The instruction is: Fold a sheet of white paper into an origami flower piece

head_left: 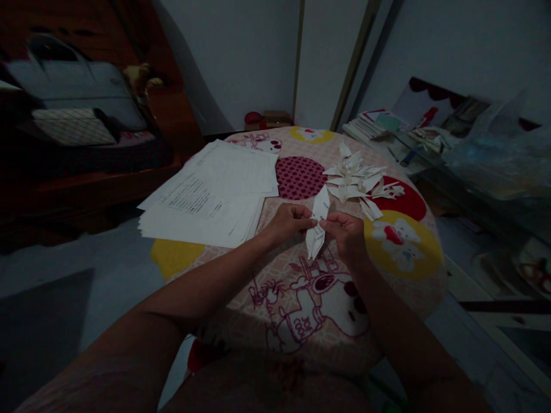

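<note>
Between my two hands is a folded paper piece (319, 206), white with print on it, long and pointed at its upper end. My left hand (293, 222) pinches its left edge near the middle. From the other side, my right hand (346, 229) pinches it at about the same height, thumb and fingers close together. The paper is held over the near middle of the round table. Just beyond my right hand lies a pile of folded paper pieces (350, 175) with pointed ends, overlapping one another.
A stack of printed sheets (202, 195) lies on the left of the patterned tablecloth (297, 287). At the right, a glass-topped stand holds books (370, 125) and a clear plastic bag (491, 149). A wooden seat at the left bears a pale handbag (86, 86).
</note>
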`<state>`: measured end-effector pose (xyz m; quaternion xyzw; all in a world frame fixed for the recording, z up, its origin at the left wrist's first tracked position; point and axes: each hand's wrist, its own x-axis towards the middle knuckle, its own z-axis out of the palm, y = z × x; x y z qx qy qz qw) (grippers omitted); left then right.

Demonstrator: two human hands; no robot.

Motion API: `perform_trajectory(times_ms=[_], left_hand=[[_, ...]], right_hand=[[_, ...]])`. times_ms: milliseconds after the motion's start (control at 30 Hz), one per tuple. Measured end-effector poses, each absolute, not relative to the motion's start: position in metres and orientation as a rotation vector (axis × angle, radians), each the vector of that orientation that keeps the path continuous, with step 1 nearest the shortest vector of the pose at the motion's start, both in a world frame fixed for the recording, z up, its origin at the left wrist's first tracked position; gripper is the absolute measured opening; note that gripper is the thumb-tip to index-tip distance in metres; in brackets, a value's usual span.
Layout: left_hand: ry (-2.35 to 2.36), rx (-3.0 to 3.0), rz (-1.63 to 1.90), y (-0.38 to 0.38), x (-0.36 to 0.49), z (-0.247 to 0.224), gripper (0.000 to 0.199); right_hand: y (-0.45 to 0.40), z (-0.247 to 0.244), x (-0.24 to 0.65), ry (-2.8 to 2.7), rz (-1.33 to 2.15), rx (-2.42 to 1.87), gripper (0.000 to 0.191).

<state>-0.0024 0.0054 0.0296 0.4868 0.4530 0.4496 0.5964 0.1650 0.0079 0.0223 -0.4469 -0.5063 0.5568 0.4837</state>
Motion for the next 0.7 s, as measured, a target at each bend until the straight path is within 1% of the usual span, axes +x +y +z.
perform_trajectory(times_ms=[233,433,567,700], left_hand=[[1.004,1.050,1.036,0.0055,-0.0049,0.0286,0.011],[1.021,1.118,1.065,0.0034,-0.0038,0.0292,0.008],[1.023,1.116,1.101,0.0019,0.0007,0.0300,0.015],[0.981,1.090,1.153,0.0013,0.0034,0.0307,0.021]], right_hand=[[0.0081,0.0216,0.1653,-1.200,1.418,-1.059,0.018],[0.0078,0.0231,0.1661,-1.176,1.520,-1.044,0.020],[0.0051,0.0273,0.1637,-1.217,1.447,-1.044,0.018],[0.0039,0.0274,0.1615,-1.266,1.411,-1.014,0.021]])
